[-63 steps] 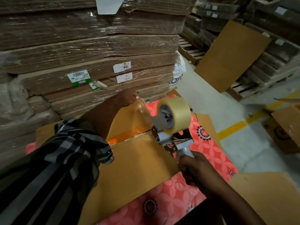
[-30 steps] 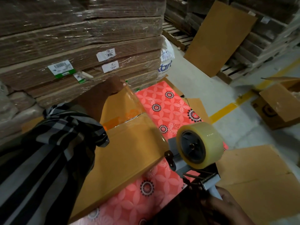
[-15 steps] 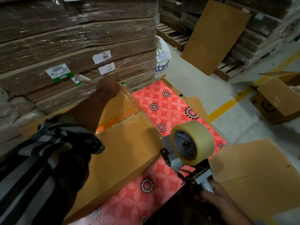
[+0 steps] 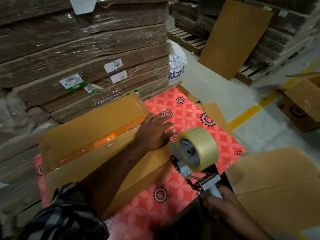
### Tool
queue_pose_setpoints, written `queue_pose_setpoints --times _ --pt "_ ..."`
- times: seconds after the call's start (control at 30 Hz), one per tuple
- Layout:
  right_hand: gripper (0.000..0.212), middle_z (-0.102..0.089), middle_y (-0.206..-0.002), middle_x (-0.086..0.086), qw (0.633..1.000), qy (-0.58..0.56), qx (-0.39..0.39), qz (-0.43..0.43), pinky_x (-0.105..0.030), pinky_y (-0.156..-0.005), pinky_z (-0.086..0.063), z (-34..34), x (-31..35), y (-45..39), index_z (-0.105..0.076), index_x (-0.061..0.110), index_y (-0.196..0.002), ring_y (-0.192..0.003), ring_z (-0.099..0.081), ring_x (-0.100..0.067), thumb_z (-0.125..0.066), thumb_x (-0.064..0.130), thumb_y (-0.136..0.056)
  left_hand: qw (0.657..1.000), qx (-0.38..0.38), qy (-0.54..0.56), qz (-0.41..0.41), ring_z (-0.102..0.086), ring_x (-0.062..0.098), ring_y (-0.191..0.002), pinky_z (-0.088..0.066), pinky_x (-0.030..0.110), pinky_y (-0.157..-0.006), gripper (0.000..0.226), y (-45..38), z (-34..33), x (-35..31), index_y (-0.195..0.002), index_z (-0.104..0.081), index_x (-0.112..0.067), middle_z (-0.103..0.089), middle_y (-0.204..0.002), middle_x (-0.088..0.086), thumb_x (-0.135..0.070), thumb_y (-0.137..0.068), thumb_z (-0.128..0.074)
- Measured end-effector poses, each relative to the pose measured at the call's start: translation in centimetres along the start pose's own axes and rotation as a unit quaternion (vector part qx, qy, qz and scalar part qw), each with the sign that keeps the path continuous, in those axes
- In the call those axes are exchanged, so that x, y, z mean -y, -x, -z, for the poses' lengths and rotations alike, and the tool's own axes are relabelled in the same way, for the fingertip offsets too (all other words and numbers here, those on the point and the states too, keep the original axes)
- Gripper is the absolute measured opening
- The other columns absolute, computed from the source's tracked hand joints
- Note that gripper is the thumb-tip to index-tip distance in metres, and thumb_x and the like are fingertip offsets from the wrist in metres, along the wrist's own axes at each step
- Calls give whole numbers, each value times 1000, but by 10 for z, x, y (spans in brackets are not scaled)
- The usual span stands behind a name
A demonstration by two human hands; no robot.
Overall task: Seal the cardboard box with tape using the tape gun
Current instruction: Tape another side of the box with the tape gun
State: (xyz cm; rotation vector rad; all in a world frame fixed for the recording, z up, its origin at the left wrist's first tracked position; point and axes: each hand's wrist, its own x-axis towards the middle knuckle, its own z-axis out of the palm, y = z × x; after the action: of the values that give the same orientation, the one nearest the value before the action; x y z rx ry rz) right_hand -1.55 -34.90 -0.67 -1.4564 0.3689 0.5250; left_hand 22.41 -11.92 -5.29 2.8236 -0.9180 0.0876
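Note:
A brown cardboard box lies on a red flowered cloth, with clear tape along its middle seam showing orange underneath. My left hand lies flat with straight fingers on the box's right end, fingertips reaching over the edge. My right hand grips the handle of the grey tape gun, which carries a roll of clear tape. The gun hangs beside the box's right near corner, just off the cardboard.
Tall stacks of plastic-wrapped flat cardboard stand right behind the box. Loose cardboard sheets lie on the floor at the right. An open carton sits by a yellow floor line. A board leans on pallets.
My left hand left the far end of the box, where it held the tape end up, and came down flat on the right end. The tape gun stayed near the right corner.

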Motion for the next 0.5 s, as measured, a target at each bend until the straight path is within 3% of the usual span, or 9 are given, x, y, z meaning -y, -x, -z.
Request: queue_pose_setpoints --times 0.13,0.5 --pt "7 -35 -56 -10 1000 -5 0 -7 -28 -49 -23 1 -1 -1 -58 17 -62 -45 -33 -17 -63 16 -66 1000 -8 -17 5 -32 22 -151 -13 48 -125 60 -2 -7 0 -126 -66 -36 -54 -151 -7 -61 -101 -17" --pt "8 -33 -59 -12 999 -30 24 -8 -23 -48 -20 13 -5 2 -59 12 -68 -46 -31 -16 -61 13 -60 1000 -3 -12 4 -30 20 -152 -8 48 -125 52 -2 -6 -2 -121 -66 -37 -53 -150 -11 -55 -101 -22"
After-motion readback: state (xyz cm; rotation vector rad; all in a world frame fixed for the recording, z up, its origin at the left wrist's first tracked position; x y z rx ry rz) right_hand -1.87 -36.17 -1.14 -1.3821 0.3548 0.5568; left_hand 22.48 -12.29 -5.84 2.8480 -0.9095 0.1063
